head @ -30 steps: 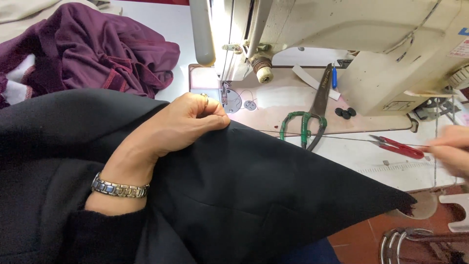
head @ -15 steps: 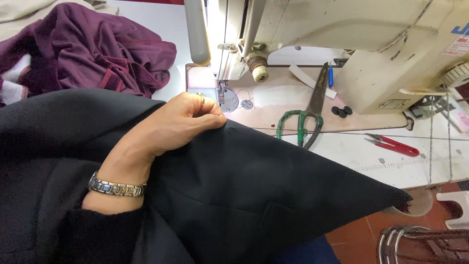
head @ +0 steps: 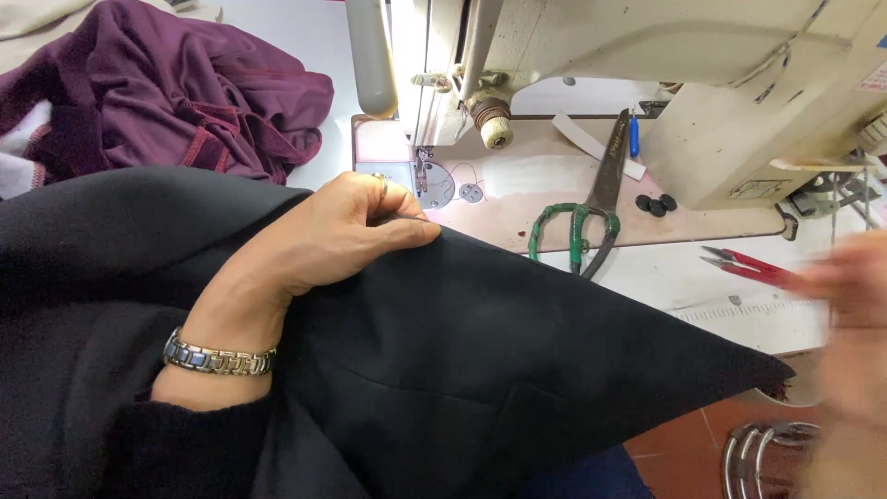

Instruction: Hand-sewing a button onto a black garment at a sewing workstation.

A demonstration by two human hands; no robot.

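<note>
A wide sheet of heavy black woven cloth (head: 480, 370) covers your lap and the near edge of the table, running to a point at the lower right. Behind it stands the cream-coloured industrial sewing machine (head: 647, 74), with its pale bed just past the cloth's upper edge. At the upper left lies a crumpled maroon garment with red stitched seams (head: 166, 92). Your left hand (head: 342, 236) rests on the black cloth, its fingers pinched together on a fold right beside the needle plate; a silver link bracelet (head: 220, 357) circles that wrist. Your right hand (head: 855, 314) is a blur at the right edge, so I cannot tell its grip. On the machine bed lie large shears with green-wrapped handles (head: 582, 226). Small red thread snips (head: 748, 266) lie on the table near your right hand.
</note>
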